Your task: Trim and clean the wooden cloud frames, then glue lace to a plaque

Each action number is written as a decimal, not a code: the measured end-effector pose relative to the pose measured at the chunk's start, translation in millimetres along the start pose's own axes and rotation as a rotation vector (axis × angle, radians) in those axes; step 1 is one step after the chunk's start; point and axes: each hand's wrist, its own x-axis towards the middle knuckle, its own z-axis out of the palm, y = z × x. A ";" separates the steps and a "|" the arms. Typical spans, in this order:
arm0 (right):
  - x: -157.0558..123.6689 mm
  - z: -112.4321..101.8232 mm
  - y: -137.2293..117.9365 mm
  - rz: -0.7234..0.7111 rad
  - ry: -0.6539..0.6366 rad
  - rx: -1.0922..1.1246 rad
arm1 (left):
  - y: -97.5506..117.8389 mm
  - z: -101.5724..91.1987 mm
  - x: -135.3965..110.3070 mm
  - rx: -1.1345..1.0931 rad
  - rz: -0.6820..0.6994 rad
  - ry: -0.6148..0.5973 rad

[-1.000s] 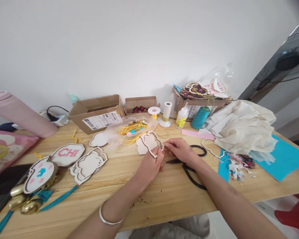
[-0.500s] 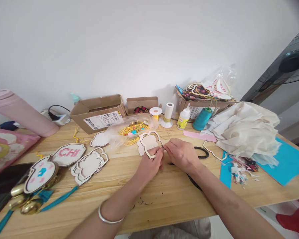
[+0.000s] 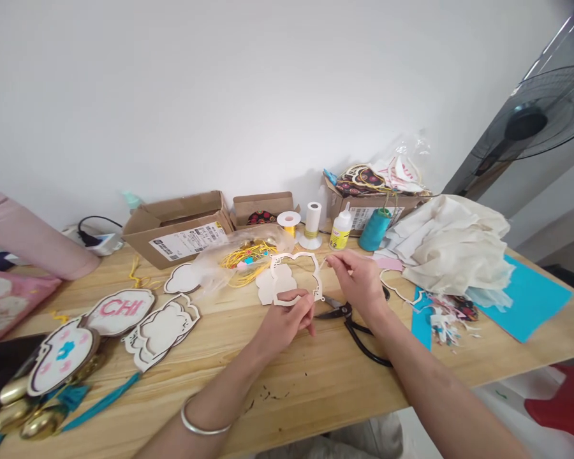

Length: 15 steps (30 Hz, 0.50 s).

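Note:
My left hand (image 3: 289,319) pinches the lower edge of a thin pale wooden frame (image 3: 318,280) with a scalloped outline and cut-out corners, held upright above the table. Right of the frame, my right hand (image 3: 358,277) is closed with thumb and forefinger together, apart from the frame. A thin pale strip (image 3: 322,261) shows at its fingertips; what it is made of is too small to tell. Black-handled scissors (image 3: 347,312) lie on the wood beneath my right hand, partly covered by it. Behind the frame lies a pale scalloped panel (image 3: 266,287).
Stacked scalloped pieces (image 3: 160,331), a CHI plaque (image 3: 119,310) and gold bells (image 3: 43,421) lie left. Behind are cardboard boxes (image 3: 182,233), a glue bottle (image 3: 340,229) and teal thread (image 3: 375,229). Crumpled cream fabric (image 3: 459,242) and blue sheets (image 3: 530,299) lie right.
My right hand has moved away from the frame's edge, up and to the right, with the thin strip at its fingertips. The frame has turned more upright, and the scissors show more.

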 end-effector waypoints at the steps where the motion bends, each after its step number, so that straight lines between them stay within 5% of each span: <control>1: 0.5 0.0 -0.9 0.033 -0.041 0.102 | -0.3 -0.2 -0.2 0.009 0.002 0.002; 5: -0.1 4.5 -3.7 0.153 -0.189 0.352 | -1.6 -1.8 -1.5 0.068 0.010 0.004; 15: -12.6 20.9 -3.1 0.005 -0.240 0.155 | -1.0 -5.5 1.5 0.227 0.089 0.085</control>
